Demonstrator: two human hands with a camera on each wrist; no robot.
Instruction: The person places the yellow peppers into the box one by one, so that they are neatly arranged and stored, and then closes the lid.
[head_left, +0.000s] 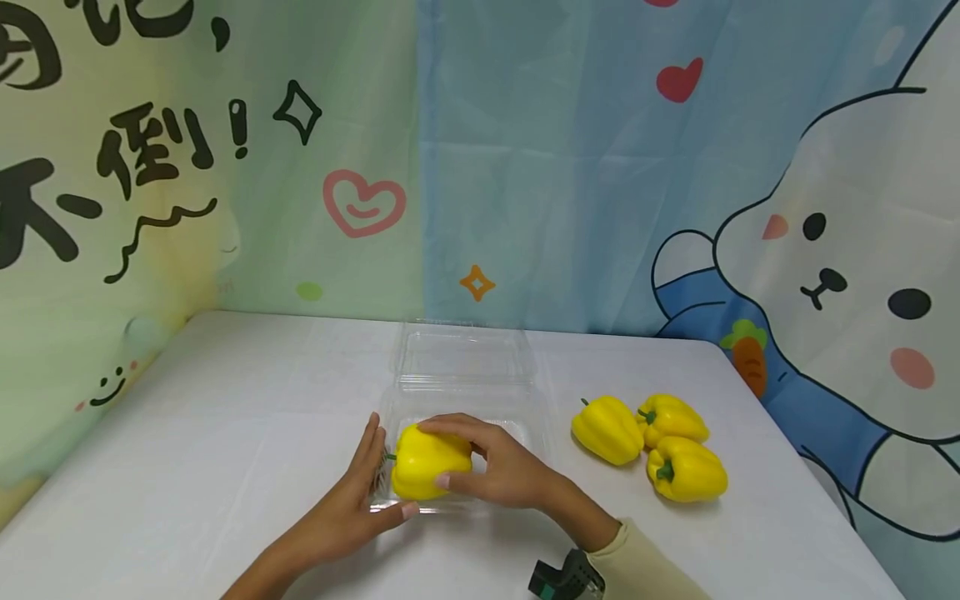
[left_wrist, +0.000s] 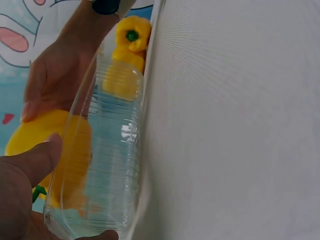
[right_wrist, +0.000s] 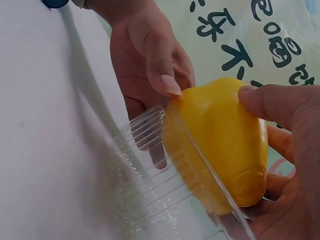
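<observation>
A yellow bell pepper [head_left: 429,463] with a green stem lies on its side at the front left of a clear plastic container [head_left: 517,417], partly inside its walls. My right hand [head_left: 487,458] grips this pepper between thumb and fingers, as the right wrist view also shows on the pepper [right_wrist: 220,145]. Along the container's left wall my left hand [head_left: 352,492] holds its fingers straight, with the thumb spread by the front edge. In the left wrist view that thumb reaches over the rim of the container [left_wrist: 112,150], close to the pepper [left_wrist: 42,135].
To the right on the white table [head_left: 225,433], a group of yellow bell peppers sits close together: one on the left [head_left: 608,430], one behind [head_left: 672,418], one in front [head_left: 686,469]. The container's hinged lid [head_left: 465,354] lies open toward a printed curtain [head_left: 525,167].
</observation>
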